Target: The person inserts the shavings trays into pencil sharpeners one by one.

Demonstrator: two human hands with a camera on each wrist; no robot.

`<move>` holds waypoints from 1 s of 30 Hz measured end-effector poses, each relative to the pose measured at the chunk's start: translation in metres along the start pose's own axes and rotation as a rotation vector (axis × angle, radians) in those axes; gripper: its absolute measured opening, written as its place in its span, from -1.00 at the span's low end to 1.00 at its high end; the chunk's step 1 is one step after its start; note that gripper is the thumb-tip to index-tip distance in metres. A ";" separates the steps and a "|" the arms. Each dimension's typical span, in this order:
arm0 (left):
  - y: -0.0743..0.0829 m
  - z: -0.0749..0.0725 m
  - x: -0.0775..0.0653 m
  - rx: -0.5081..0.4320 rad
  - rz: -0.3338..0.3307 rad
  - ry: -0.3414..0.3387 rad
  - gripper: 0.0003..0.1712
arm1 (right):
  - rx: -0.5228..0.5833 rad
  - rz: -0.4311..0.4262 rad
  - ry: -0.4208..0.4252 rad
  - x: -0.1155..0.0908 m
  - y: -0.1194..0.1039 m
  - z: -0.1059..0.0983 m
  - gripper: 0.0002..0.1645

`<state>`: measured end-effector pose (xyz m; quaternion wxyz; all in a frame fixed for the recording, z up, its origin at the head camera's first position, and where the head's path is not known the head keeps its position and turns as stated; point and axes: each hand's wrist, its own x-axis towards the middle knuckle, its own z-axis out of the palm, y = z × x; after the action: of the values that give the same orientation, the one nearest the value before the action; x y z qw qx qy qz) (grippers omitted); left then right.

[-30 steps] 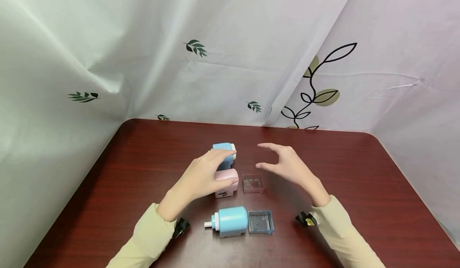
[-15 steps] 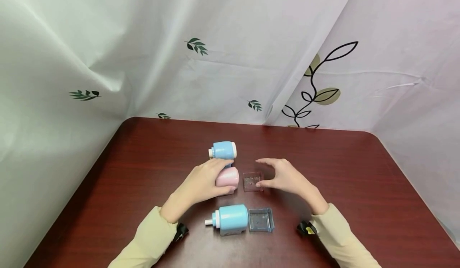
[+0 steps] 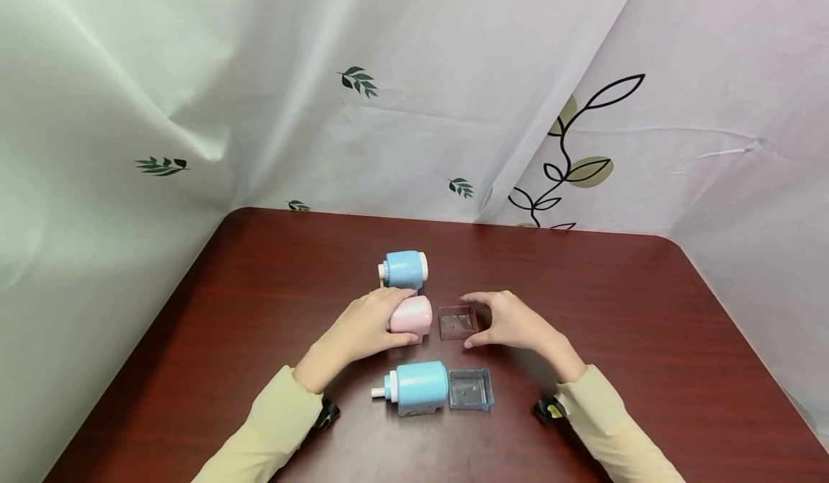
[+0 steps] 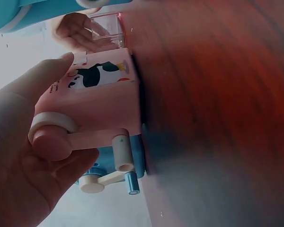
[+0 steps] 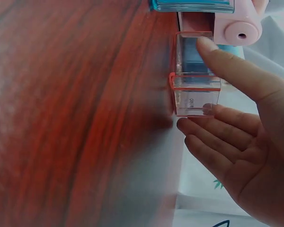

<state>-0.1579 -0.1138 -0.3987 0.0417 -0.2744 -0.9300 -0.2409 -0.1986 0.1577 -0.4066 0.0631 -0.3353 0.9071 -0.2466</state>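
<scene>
In the head view my left hand [image 3: 365, 328] grips a pink crank pencil sharpener [image 3: 411, 316], thumb on the near side and fingers over the far side. The left wrist view shows its printed cow picture and the crank [image 4: 123, 153]. My right hand [image 3: 514, 324] is spread around a clear, pink-edged shavings drawer [image 3: 457, 323] lying just right of the pink sharpener. Its thumb [image 5: 227, 61] and fingers flank the drawer [image 5: 196, 94]; whether they touch it I cannot tell.
A blue pencil sharpener [image 3: 404, 270] stands behind the pink one. Nearer lies a light blue sharpener [image 3: 421, 386] with a clear blue-edged drawer [image 3: 470, 389] at its right. All are on the dark red wooden table [image 3: 615, 310], with a white curtain [image 3: 401, 109] behind.
My left hand has settled lower around the pink sharpener. My right hand has come down and nearer, from above and behind the clear drawer to around it.
</scene>
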 end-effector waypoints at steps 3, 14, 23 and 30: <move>-0.003 0.002 0.001 -0.009 0.009 0.004 -0.24 | 0.009 -0.006 -0.002 0.000 0.001 0.000 -0.20; -0.007 0.003 0.004 -0.040 0.042 0.018 -0.32 | 0.041 0.012 0.014 0.000 0.005 0.001 -0.41; -0.005 0.000 0.003 -0.032 0.052 0.018 -0.35 | 0.065 -0.007 -0.009 0.006 0.006 0.000 -0.44; -0.005 0.001 0.002 -0.044 0.054 0.008 -0.36 | 0.057 -0.007 -0.014 0.009 0.005 0.000 -0.42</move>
<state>-0.1623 -0.1157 -0.4006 0.0460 -0.2994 -0.9166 -0.2610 -0.2078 0.1553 -0.4089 0.0783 -0.3383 0.8980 -0.2702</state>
